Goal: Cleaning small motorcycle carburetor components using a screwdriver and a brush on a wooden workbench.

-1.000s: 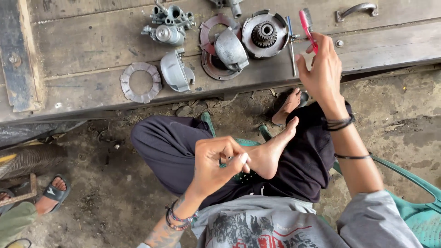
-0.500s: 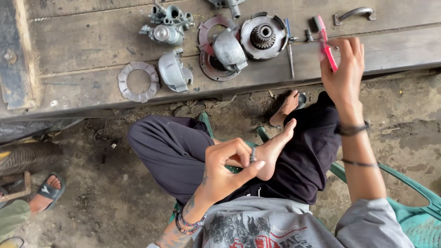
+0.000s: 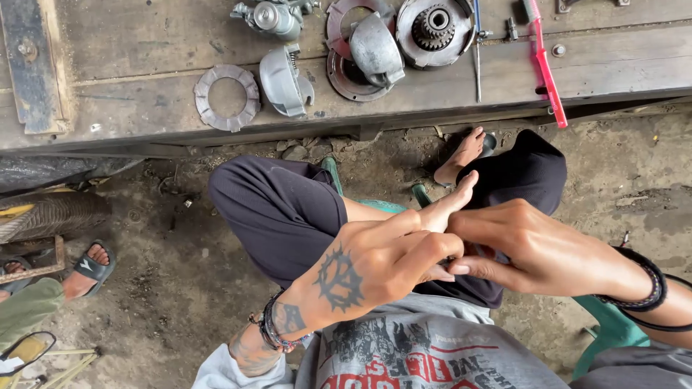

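My left hand (image 3: pixel 375 266), with a tattoo on its back, is curled into a fist over my crossed legs. My right hand (image 3: pixel 537 248) comes in from the right, its bent fingertips pressed against the left hand's fingers. Anything inside the fist is hidden. My bare foot (image 3: pixel 450 205) lies just behind the two hands. A pink-handled tool (image 3: pixel 546 72) lies on the wooden bench (image 3: pixel 144 108), far from both hands, its end hanging over the front edge.
On the bench lie a flat metal ring (image 3: pixel 227 97), a grey cover (image 3: pixel 282 79), a round housing with a gear (image 3: pixel 432 29) and a thin screwdriver (image 3: pixel 476 57). I sit on a green chair (image 3: pixel 613 324) over dirt ground. Another person's sandalled foot (image 3: pixel 90 266) and a tyre (image 3: pixel 50 212) are at the left.
My right hand has left the pink tool on the bench and come down to my lap. It now touches my left hand, which has stayed over my legs.
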